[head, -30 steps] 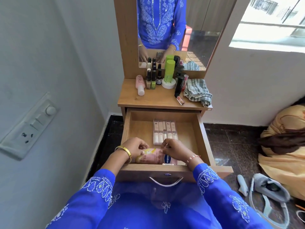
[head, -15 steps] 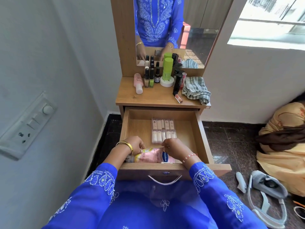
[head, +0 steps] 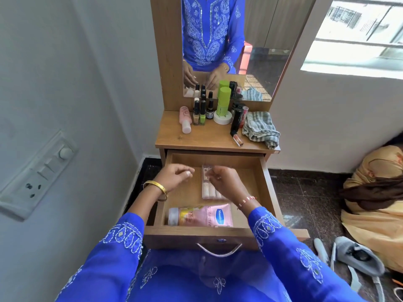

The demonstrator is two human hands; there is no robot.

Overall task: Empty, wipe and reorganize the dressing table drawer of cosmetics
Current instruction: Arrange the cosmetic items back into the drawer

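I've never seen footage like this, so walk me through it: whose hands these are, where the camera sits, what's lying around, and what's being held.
There is no machine here. A camera worn on a person's head looks down at their own hands. The left hand and right hand hover over an open drawer, fingers loosely curled, holding nothing. In the drawer lie a pink lotion tube near the front and a pack of small tubes behind it. On the tabletop stand nail polish bottles and a green bottle, with a striped cloth beside them. The mirror reflects the person.
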